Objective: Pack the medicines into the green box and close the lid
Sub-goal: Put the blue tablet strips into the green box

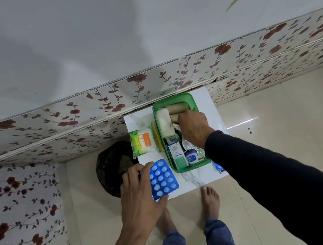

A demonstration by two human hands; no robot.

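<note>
Green box [174, 101] open on white table [198, 177], at 12 o'clock from the feet. Right hand [195, 130] inside box, curled over contents; grip unclear. Left hand [140, 193] at 8 o'clock from box, pinching blue pill strip [163, 179].

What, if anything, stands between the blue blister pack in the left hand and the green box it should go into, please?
The right hand is down inside the green box, covering the middle of its opening. The blue blister pack, gripped by the left hand, is beside the box's near-left corner; nothing else visible lies between them.
</note>
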